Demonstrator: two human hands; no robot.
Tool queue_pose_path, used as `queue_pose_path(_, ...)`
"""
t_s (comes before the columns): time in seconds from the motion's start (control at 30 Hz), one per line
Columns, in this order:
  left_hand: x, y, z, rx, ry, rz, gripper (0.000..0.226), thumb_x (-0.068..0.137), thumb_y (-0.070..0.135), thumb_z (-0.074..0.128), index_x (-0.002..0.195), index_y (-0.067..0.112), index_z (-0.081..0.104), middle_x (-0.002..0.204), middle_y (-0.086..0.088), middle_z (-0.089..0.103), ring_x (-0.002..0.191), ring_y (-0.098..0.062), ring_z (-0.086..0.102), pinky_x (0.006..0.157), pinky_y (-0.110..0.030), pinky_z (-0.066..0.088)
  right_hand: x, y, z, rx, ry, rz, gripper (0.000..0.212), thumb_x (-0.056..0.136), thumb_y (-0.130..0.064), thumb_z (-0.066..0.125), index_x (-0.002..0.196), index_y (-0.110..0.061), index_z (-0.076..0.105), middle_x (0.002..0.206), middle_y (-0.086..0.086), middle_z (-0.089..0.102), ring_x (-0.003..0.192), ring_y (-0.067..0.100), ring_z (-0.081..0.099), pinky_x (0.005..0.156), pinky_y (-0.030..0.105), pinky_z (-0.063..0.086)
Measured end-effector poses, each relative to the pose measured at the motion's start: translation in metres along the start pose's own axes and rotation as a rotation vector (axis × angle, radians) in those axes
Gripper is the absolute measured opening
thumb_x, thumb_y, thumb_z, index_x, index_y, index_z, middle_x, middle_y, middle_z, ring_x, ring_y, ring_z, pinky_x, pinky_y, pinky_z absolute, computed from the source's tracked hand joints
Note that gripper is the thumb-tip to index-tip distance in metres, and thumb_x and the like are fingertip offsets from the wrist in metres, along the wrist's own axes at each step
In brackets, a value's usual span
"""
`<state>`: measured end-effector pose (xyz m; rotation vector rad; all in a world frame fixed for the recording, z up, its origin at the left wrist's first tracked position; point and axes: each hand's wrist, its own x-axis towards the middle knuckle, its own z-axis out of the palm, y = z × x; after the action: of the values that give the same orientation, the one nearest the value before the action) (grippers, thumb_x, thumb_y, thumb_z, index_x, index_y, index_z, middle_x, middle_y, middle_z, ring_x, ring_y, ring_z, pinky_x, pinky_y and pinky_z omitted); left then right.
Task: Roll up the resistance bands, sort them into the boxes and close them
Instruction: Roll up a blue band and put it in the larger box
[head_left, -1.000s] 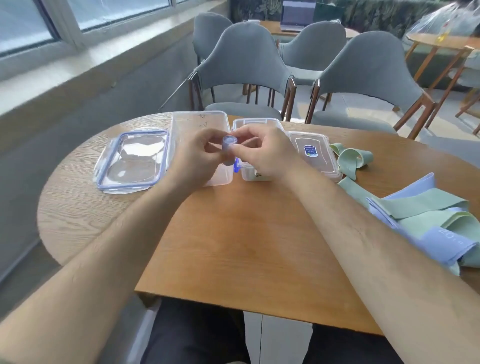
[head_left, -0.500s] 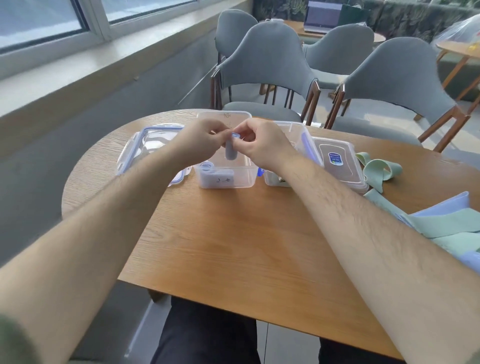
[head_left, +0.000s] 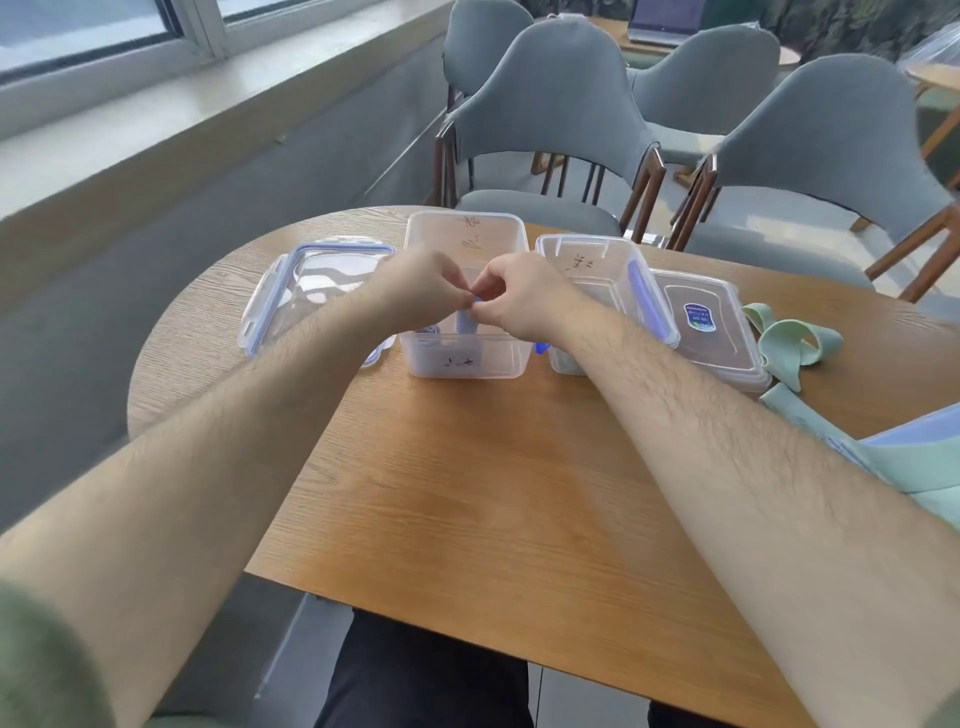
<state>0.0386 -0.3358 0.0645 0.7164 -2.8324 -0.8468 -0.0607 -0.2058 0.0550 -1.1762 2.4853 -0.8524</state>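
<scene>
Two clear plastic boxes stand open at the far side of the wooden table. My left hand and my right hand meet over the left box and together pinch the top of a rolled-up blue band, which stands upright with its lower end inside that box. Another blue roll shows through the box's wall at its left. The right box sits beside it; something pale green shows low inside it. Loose green and blue bands lie at the table's right edge.
A blue-rimmed lid lies left of the boxes, and a second lid with a blue label lies to their right. A looped green band rests beside that lid. Grey chairs stand behind the table; a window wall runs along the left.
Both hands carried the blue roll forward from above the table to over the left box and lowered its end into it. The camera has tilted towards the boxes.
</scene>
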Motion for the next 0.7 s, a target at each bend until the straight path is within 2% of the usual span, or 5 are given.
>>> queue_pose_path(0.1, -0.001, 0.000, -0.003, 0.038, -0.016, -0.017, 0.015, 0.085, 0.033, 0.070, 0.092, 0.024, 0.079, 0.090, -0.005, 0.074, 0.094, -0.024, 0.066, 0.086, -0.041, 0.058, 0.000, -0.005, -0.001, -0.028, -0.042, 0.004, 0.013, 0.084, -0.029, 0.073, 0.094, -0.020, 0.072, 0.098, -0.006, 0.069, 0.091, 0.011, 0.066, 0.081, 0.033, 0.058)
queue_pose_path(0.43, -0.008, -0.005, 0.000, 0.064, -0.048, -0.018, 0.010, 0.079, 0.023, 0.075, 0.088, 0.021, 0.078, 0.090, -0.003, 0.074, 0.093, -0.022, 0.067, 0.081, -0.035, 0.056, 0.000, -0.017, -0.002, -0.114, -0.166, 0.034, 0.010, 0.080, -0.027, 0.073, 0.086, -0.021, 0.079, 0.091, -0.003, 0.075, 0.089, 0.014, 0.070, 0.081, 0.033, 0.061)
queue_pose_path(0.53, -0.006, -0.005, 0.000, 0.088, -0.053, -0.011, 0.011, 0.079, 0.032, 0.079, 0.086, 0.023, 0.077, 0.089, -0.002, 0.074, 0.094, -0.020, 0.065, 0.083, -0.035, 0.056, 0.000, -0.019, -0.006, -0.107, -0.183, 0.057, 0.013, 0.082, -0.021, 0.067, 0.083, -0.017, 0.079, 0.089, 0.002, 0.076, 0.090, 0.018, 0.072, 0.077, 0.032, 0.059)
queue_pose_path(0.6, -0.005, -0.006, 0.001, 0.092, -0.075, -0.017, 0.016, 0.080, 0.039, 0.080, 0.088, 0.025, 0.078, 0.090, -0.002, 0.073, 0.097, -0.021, 0.062, 0.083, -0.035, 0.053, -0.001, -0.019, -0.008, -0.138, -0.178, 0.038, 0.019, 0.085, -0.016, 0.061, 0.085, -0.020, 0.079, 0.088, -0.002, 0.074, 0.090, 0.016, 0.070, 0.078, 0.031, 0.060)
queue_pose_path(0.7, -0.005, -0.004, 0.004, 0.124, -0.059, -0.014, 0.015, 0.085, 0.040, 0.072, 0.089, 0.026, 0.077, 0.088, 0.000, 0.071, 0.101, -0.024, 0.056, 0.081, -0.034, 0.042, -0.001, -0.015, -0.006, -0.165, -0.143, 0.026, 0.009, 0.086, -0.028, 0.070, 0.087, -0.026, 0.079, 0.090, -0.009, 0.071, 0.090, 0.010, 0.065, 0.073, 0.027, 0.055)
